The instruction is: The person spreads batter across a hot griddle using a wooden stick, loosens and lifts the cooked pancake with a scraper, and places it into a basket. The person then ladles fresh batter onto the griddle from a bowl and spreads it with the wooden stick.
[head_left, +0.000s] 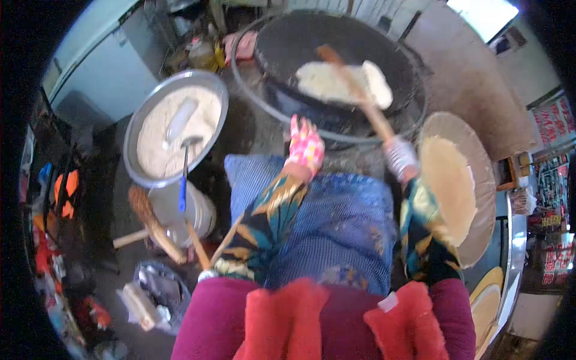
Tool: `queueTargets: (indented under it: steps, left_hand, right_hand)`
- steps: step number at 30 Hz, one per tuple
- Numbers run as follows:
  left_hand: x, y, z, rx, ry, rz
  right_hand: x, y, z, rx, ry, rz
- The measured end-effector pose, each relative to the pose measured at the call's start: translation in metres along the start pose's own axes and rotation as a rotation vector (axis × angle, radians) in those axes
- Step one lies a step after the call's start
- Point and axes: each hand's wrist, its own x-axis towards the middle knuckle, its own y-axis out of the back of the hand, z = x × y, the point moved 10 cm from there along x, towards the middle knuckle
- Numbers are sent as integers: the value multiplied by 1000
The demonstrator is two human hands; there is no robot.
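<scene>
My right hand [401,158], in a light striped glove, is closed round the handle of a wooden spreader [354,90], slightly blurred. Its far end reaches over a round black griddle [300,39], across pale batter [330,83] that lies near the griddle's front edge, with a thicker lump at its right. My left hand [306,144] wears a pink patterned glove. It rests near the metal ring in front of the griddle, fingers pointing forward and somewhat apart, and nothing shows in it.
At left, a metal basin [131,141] of pale batter holds a blue-handled scraper [183,186]. Below it stand a white bucket [204,210] and a brush [150,219]. At right, a thin flatbread [450,180] lies on a round tray [486,198]. A blue cloth [336,228] covers my lap.
</scene>
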Motion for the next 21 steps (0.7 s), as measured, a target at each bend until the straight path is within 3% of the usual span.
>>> queueTargets:
  steps: [1,3,7,9,13,15,17,19,21]
  left_hand:
    - [-2,-1,-3,-2,-7,11]
    - [3,-5,-10,-7,17,-57]
    - [8,-6,-27,25,88,-139]
    - [4,-5,-30,62,81,-195]
    - [9,-26,-47,93,114,-159]
    - [11,-32,-59,40,163,-166]
    - [10,-33,-65,4,189,-187]
    - [8,-27,-72,48,182,-171]
    - [6,-26,-81,35,203,-222]
  right_hand:
    - [22,-70,17,-293,128,-107]
    - [-14,-17,94,705,-609,212]
    - [-27,37,69,703,-469,326]
    - [-24,6,75,756,-554,182]
    - [-16,1,92,761,-643,226]
    - [-17,31,71,890,-497,322]
    - [-27,58,26,806,-319,285]
    - [-20,31,29,829,-331,324]
    - [-18,15,72,877,-504,317]
